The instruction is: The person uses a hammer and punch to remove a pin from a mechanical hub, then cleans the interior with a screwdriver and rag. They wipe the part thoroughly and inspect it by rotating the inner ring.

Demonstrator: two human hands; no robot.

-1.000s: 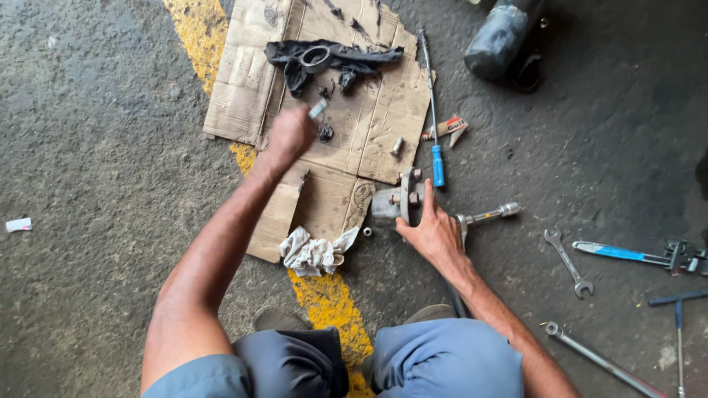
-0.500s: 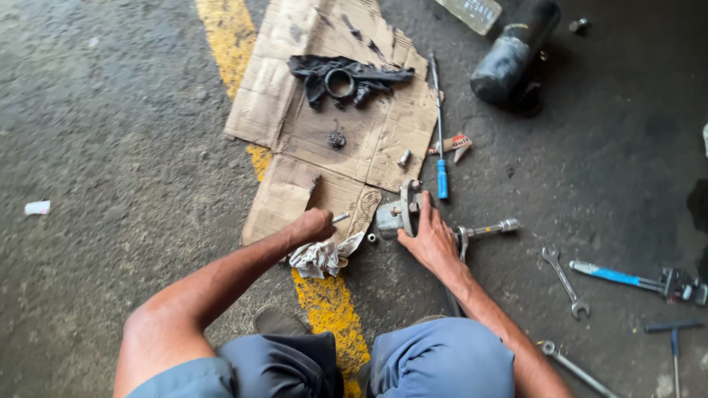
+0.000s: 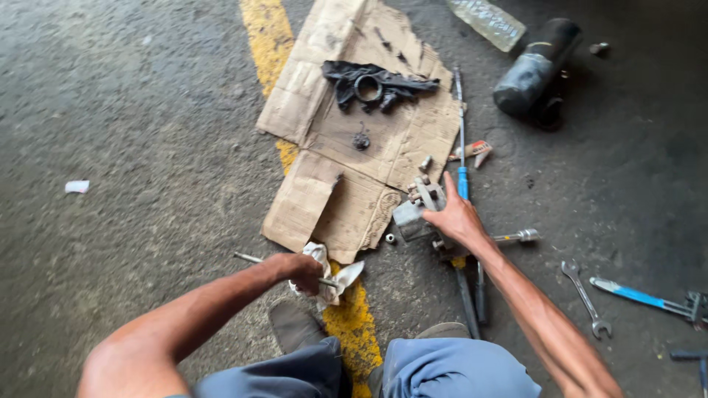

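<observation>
Your left hand was clamped around a thin metal rod and a white rag, the rod's long axis running left to right across your body. Your right hand lay well apart to the right, fingers spread on the grey metal part at the cardboard's edge.

rod mid-length hidden by left hand
</observation>
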